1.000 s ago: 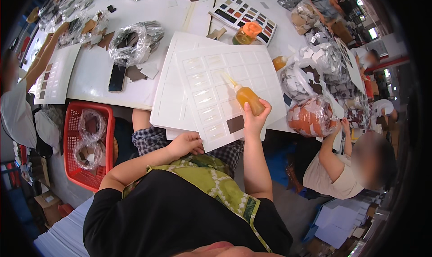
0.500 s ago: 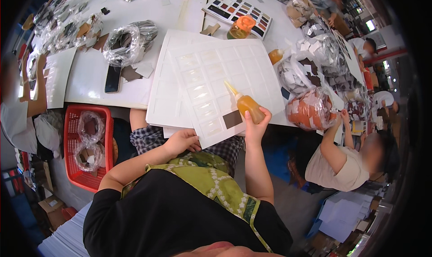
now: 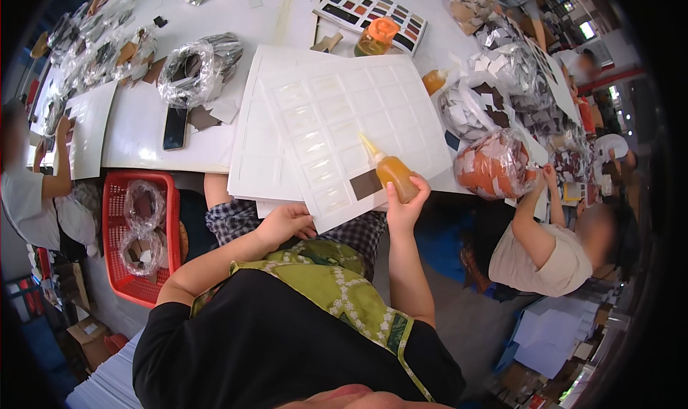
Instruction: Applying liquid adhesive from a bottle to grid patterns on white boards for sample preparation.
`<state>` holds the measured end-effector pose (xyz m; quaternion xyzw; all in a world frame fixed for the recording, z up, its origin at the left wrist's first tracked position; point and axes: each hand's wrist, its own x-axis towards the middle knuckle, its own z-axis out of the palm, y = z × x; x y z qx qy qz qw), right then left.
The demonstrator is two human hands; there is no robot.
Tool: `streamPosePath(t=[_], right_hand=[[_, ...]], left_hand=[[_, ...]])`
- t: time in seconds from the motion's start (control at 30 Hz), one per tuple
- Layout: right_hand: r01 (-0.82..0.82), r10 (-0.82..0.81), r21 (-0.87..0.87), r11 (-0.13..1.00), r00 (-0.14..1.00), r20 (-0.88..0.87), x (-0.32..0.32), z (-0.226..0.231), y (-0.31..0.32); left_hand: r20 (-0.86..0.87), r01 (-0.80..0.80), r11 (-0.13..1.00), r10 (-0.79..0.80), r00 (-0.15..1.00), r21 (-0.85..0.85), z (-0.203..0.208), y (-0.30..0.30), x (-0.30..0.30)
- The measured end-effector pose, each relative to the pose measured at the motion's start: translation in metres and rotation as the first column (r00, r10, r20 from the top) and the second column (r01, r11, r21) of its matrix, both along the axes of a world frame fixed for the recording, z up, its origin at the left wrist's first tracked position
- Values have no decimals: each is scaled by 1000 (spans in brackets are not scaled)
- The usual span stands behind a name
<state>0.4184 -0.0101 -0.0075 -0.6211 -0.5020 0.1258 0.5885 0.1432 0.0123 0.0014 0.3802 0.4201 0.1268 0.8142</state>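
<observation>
A white card sheet (image 3: pixel 416 108) with a grid of shallow rectangular cells lies tilted over the table's front edge, on top of other white sheets (image 3: pixel 251 137). My right hand (image 3: pixel 405 207) is closed round a squeeze bottle (image 3: pixel 394 171) of amber liquid, its long yellow nozzle pointing at a cell in the second column. Shiny clear streaks, which look like glue, show in the left column's cells. One dark brown swatch (image 3: pixel 366 184) sits in a near cell, beside the bottle. At the sheet's near left corner, my left hand (image 3: pixel 285 225) grips the edge with curled fingers.
Behind the sheet stand an orange-topped jar (image 3: pixel 376 38) and a colour swatch card (image 3: pixel 373 11). Plastic-wrapped swatch bundles (image 3: pixel 494 167) crowd the right; another bundle (image 3: pixel 197 69) and a phone (image 3: pixel 175 127) are left. A red basket (image 3: pixel 115 237) stands below. Co-workers sit on both sides.
The bottle's nozzle has shifted slightly toward me over the sheet. My left hand keeps its hold on the corner. The co-worker at left has lowered a hand to their own sheet.
</observation>
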Motion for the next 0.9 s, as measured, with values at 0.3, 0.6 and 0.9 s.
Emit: streamPosePath(t=[0.3,0.6,0.9], right_hand=[[-80,57,-9,997,782,-620,-7,6,-23],[-46,48,-21,999,994,95,-1,2,-38],[-16,15,-6,1000,999,-35,10,-1,-51]], left_hand=[[-34,-35,999,35,999,-3,-6,0,-2],[-54,-38,999,39,998,5,5,2,-1],[-26,-56,998,56,998,6,0,-1,-1]])
